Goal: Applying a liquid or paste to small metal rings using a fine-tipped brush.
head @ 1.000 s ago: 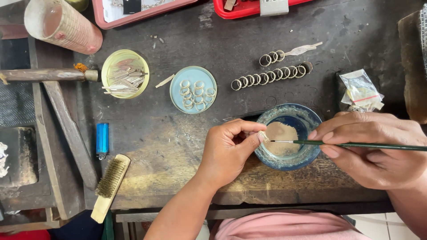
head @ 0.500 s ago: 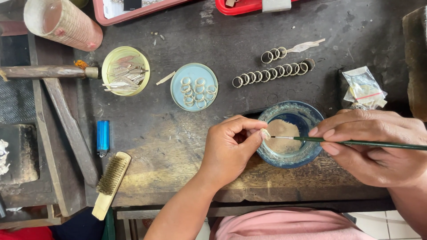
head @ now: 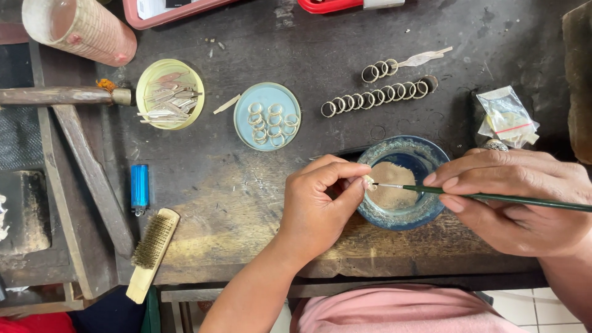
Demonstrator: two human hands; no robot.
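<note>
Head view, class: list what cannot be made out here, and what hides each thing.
- Small piece pinched in the left hand: mostly covered by the fingers, too small to identify.
- Green brush in the right hand: its handle end is cut off by the right edge.
- Red tray: cut off by the top edge.

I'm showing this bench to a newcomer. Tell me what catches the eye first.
First, at centre right, the two hands: the left hand pinches a small pale piece over the blue bowl of tan paste, while the right hand touches a thin green brush to it. Behind them lies a row of metal rings; a light blue dish holds more.
</note>
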